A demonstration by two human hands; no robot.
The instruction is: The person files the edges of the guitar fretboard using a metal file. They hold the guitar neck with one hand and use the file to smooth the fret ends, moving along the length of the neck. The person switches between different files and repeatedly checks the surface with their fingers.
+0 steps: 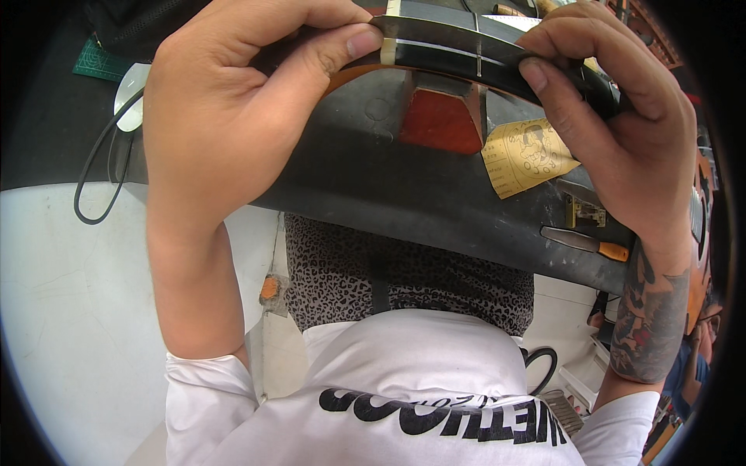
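A guitar neck (435, 58) with a dark fretboard, a cream nut and a metal fret runs across the top of the view. Along its fretboard lies a thin dark flexible strip (443, 33), slightly bowed; its exact kind is unclear. My left hand (233, 109) pinches the strip's left end between thumb and finger, by the nut. The other end is gripped by my right hand (614, 101), its thumb pressed close to the neck. Beneath the neck sits a reddish-brown block with a dark frame (441, 120).
Yellow printed sandpaper (524, 159) lies on the black bench mat (350, 175) near my right wrist. Beside it are an orange-handled tool (587, 242) and a small brass-coloured device (587, 211). A black cable (89, 175) loops at left. A guitar body (705, 206) stands at far right.
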